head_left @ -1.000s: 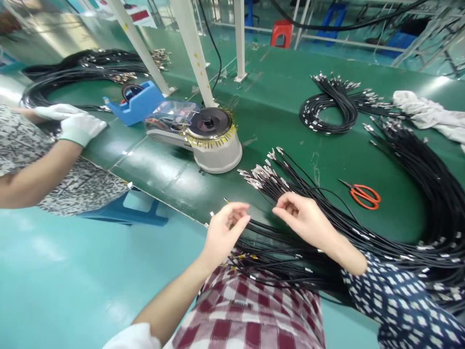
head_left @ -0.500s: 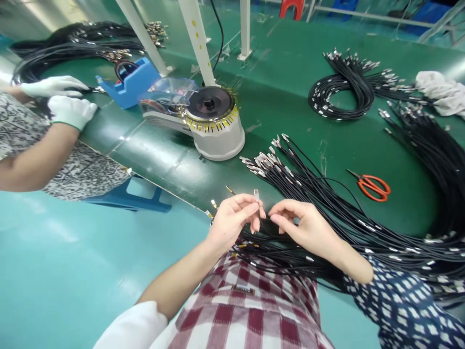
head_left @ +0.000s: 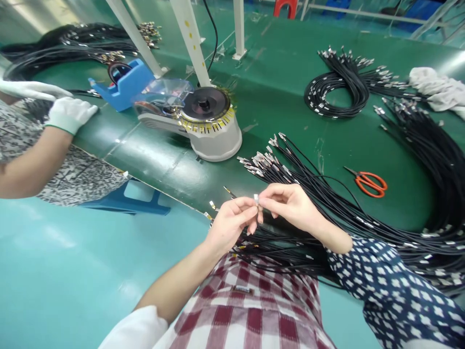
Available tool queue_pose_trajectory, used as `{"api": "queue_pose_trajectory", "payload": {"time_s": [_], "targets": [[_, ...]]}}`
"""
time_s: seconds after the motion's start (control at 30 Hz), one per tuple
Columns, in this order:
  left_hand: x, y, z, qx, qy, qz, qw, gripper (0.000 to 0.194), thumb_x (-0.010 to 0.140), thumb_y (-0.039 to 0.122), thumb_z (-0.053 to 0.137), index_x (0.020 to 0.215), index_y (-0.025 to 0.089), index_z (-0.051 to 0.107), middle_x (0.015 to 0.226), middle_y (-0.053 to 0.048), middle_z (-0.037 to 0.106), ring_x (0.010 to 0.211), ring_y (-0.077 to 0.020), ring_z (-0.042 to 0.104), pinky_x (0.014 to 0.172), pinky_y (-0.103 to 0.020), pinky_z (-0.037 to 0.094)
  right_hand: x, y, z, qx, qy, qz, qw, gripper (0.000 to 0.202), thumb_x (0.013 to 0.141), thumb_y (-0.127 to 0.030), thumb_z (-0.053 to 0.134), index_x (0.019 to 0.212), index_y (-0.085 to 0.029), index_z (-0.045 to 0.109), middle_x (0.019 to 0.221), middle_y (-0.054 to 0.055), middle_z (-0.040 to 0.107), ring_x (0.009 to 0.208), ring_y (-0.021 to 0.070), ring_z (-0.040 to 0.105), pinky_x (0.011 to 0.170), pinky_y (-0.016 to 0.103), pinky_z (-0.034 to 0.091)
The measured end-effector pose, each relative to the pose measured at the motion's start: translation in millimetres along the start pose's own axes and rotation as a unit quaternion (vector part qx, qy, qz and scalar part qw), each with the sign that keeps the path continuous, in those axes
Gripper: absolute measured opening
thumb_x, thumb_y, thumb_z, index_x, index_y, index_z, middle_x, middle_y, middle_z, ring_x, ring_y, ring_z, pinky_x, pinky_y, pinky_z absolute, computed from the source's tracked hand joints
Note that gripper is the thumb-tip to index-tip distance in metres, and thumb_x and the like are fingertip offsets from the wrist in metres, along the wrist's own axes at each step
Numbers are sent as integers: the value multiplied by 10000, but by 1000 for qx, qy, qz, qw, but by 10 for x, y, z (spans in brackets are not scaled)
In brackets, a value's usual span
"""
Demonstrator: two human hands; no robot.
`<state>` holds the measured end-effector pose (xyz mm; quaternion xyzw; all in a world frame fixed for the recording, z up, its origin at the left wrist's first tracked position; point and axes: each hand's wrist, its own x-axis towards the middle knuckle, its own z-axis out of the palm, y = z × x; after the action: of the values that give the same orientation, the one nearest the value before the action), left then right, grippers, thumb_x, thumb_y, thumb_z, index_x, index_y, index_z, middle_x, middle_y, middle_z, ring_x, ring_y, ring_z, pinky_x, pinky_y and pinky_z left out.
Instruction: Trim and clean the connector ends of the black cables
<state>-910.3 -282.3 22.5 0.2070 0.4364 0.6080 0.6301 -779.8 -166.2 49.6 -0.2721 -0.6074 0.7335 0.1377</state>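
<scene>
Over the table's front edge, my left hand (head_left: 232,218) is closed in a pinch on a cable end with a small silvery connector (head_left: 256,198). My right hand (head_left: 290,203) has thumb and forefinger at the same connector, pinching it from the right. Black cables (head_left: 286,240) run below both hands across my lap, partly hidden by the fingers. Beyond them lies a bundle of black cables (head_left: 308,189) with silvery connectors at its far end. A few loose cable tips (head_left: 212,205) stick out left of my left hand.
A round tape dispenser (head_left: 216,140) with yellow tabs stands ahead. Orange-handled scissors (head_left: 370,184) lie to the right, near a coiled cable bundle (head_left: 337,114) and a white cloth (head_left: 436,87). At left, a co-worker's gloved hands (head_left: 69,114) rest by a blue tape holder (head_left: 127,87).
My right hand has moved left and closed onto the connector held by my left hand. The co-worker's gloved hands have shifted apart a little. The view has shifted slightly.
</scene>
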Motion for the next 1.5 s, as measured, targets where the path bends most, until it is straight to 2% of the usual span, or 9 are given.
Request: {"api": "queue_pose_trajectory", "payload": {"time_s": [0.37,0.73,0.83,0.9,1.0,1.07,1.17,1.37,1.5], "targets": [[16,-18,-40,-18,-11,-17,1000,238,782,320,763,819,104,670,658,-27,643,451,-57,495,438,-172,356,68,238,-27,113,-49,6,992,186,791,-335,739,781,-154,695,606,-3,659,499,74,406,502,229,303],[34,-22,-15,-37,-9,-31,999,209,801,291,753,800,116,639,659,-17,636,442,-45,490,437,-162,339,86,234,78,159,-2,44,986,158,793,-321,634,731,-183,590,573,-25,568,478,94,448,480,232,320],[8,0,-13,-59,-16,-27,998,173,849,297,707,900,137,664,701,-23,648,481,-56,520,466,-166,367,45,126,-171,140,59,16,988,169,769,-297,564,638,-204,511,588,-30,500,459,100,429,449,246,312],[-18,28,-15,-62,-20,-14,998,230,880,339,671,993,139,691,732,-36,656,522,-76,564,500,-183,414,-54,44,-575,20,136,-41,990,231,796,-314,537,594,-209,496,582,-14,484,495,117,451,468,259,340],[-43,64,-17,-59,-24,9,998,273,887,376,657,1015,142,716,756,-50,677,541,-105,617,524,-211,472,-329,4,-1394,-279,329,-52,901,300,870,-483,514,721,-230,573,714,45,612,628,181,569,605,331,452],[-38,66,-16,-51,-27,13,998,238,866,366,683,905,136,730,724,-45,680,502,-106,620,486,-205,471,-562,66,-1893,-468,368,9,803,296,822,-535,571,784,-246,626,808,98,668,737,254,610,703,422,454],[-7,41,-3,-30,-22,8,999,239,836,352,715,792,118,720,666,-36,672,427,-98,595,397,-179,426,-875,282,-2337,-543,391,20,743,344,784,-583,568,791,-245,631,842,116,624,833,339,610,763,532,446],[28,35,75,18,14,17,1000,312,823,406,713,788,97,691,638,-50,681,388,-126,601,351,-197,438,-1083,574,-2385,-682,378,-35,625,319,907,-500,438,986,-271,645,1021,135,601,975,399,613,746,590,490],[48,26,83,34,28,11,999,356,822,441,706,749,96,658,606,-42,666,384,-133,604,358,-212,471,-932,326,-2162,-683,372,-30,628,242,884,-431,536,994,-261,670,1077,167,636,978,422,621,742,623,483]]}}
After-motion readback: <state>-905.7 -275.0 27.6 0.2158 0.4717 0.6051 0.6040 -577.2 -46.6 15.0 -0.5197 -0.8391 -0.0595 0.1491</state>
